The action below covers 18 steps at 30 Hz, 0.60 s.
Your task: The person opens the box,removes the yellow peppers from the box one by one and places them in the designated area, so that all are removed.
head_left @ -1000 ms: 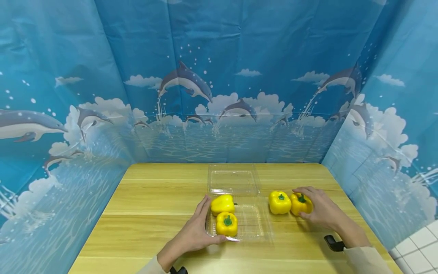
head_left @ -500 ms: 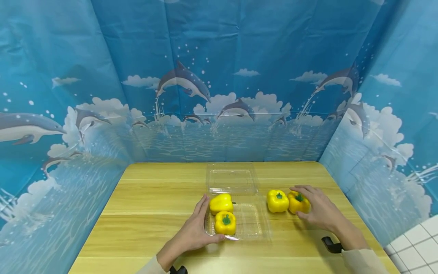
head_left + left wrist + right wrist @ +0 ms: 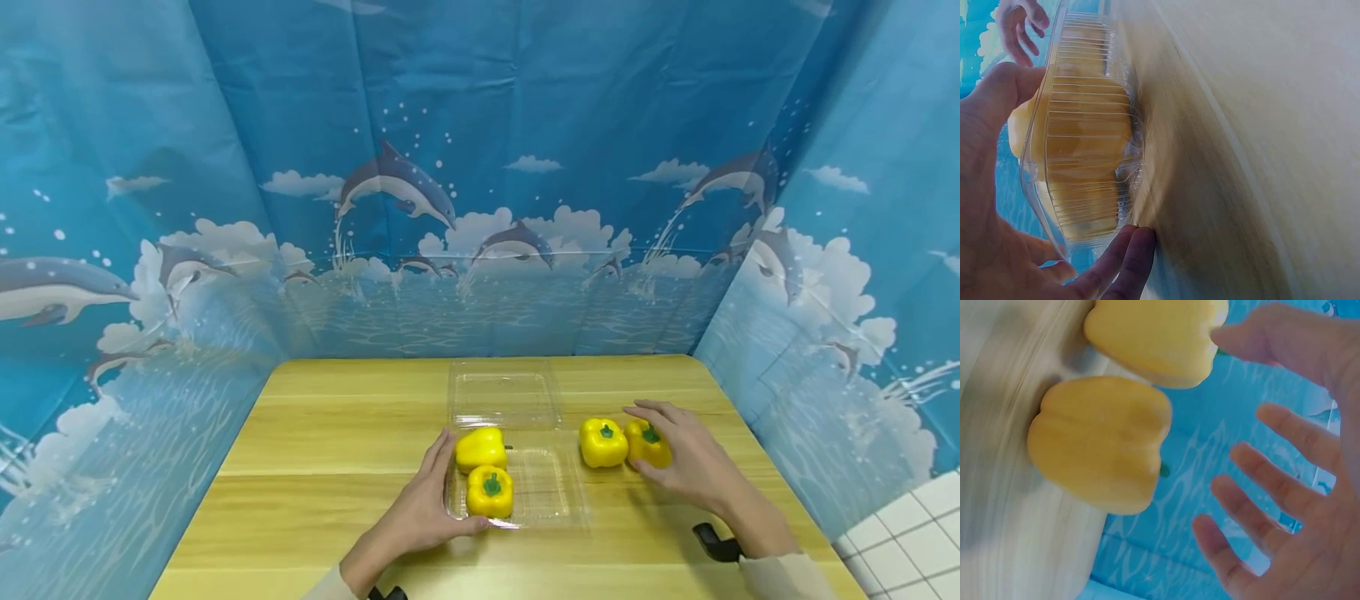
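Note:
My left hand (image 3: pixel 425 504) holds the left side of a clear plastic clamshell container (image 3: pixel 551 492), thumb at the near corner and fingers along the far side. Inside that container, at its left, are two yellow bell peppers: one on its side (image 3: pixel 480 448), the other stem-up (image 3: pixel 490 492). My right hand (image 3: pixel 686 458) is spread over the rightmost yellow bell pepper (image 3: pixel 651 446), hiding part of it. In the right wrist view its fingers (image 3: pixel 1272 481) stand apart from that pepper (image 3: pixel 1100 444). Another bell pepper (image 3: pixel 603 442) is just to the left.
The container's clear lid (image 3: pixel 504 396) is folded back flat behind the base. A light wooden table (image 3: pixel 322 467) bears everything. Blue dolphin-print curtains (image 3: pixel 525 308) surround its back and sides. White tiles (image 3: pixel 907 533) show at the lower right.
My right hand has shifted slightly leftward over the rightmost pepper. The left hand keeps its hold on the container, and the peppers stay in place. The head view has turned a little.

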Tool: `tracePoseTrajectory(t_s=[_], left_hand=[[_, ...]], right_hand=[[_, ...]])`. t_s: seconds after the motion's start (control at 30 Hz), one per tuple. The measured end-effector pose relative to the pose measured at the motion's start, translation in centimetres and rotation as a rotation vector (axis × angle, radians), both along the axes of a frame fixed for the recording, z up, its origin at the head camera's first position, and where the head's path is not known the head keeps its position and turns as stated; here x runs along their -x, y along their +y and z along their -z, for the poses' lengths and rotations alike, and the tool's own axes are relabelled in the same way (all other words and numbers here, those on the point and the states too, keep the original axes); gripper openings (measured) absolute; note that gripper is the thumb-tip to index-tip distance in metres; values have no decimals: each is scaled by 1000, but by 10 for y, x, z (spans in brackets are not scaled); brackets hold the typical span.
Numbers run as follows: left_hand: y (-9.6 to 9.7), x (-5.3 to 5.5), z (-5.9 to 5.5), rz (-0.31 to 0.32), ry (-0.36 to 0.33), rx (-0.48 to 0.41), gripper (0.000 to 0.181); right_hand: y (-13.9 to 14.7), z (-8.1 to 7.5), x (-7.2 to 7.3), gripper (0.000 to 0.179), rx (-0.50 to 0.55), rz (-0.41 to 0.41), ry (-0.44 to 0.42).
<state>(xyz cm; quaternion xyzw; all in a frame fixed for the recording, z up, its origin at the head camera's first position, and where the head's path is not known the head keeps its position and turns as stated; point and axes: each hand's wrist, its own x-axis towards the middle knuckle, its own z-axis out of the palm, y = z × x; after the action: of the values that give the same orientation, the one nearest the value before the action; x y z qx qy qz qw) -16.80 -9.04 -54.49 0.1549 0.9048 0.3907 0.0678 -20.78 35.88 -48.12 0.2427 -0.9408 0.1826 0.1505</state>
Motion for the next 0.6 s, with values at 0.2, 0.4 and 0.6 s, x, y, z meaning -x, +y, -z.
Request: tracePoseTrajectory(t_s=[0.2,0.4,0.6], left_hand=[[0,-1,1,0,-4,4,146],[-1,-2,1,-6,4,18,146],[-1,1,3,-5,1,25,146]], right_hand=[[-15,-7,-4,82,56,-5,105],[-45,-12,-8,77,147,-34,162],[-78,-12,-12,73,180,-57,92]])
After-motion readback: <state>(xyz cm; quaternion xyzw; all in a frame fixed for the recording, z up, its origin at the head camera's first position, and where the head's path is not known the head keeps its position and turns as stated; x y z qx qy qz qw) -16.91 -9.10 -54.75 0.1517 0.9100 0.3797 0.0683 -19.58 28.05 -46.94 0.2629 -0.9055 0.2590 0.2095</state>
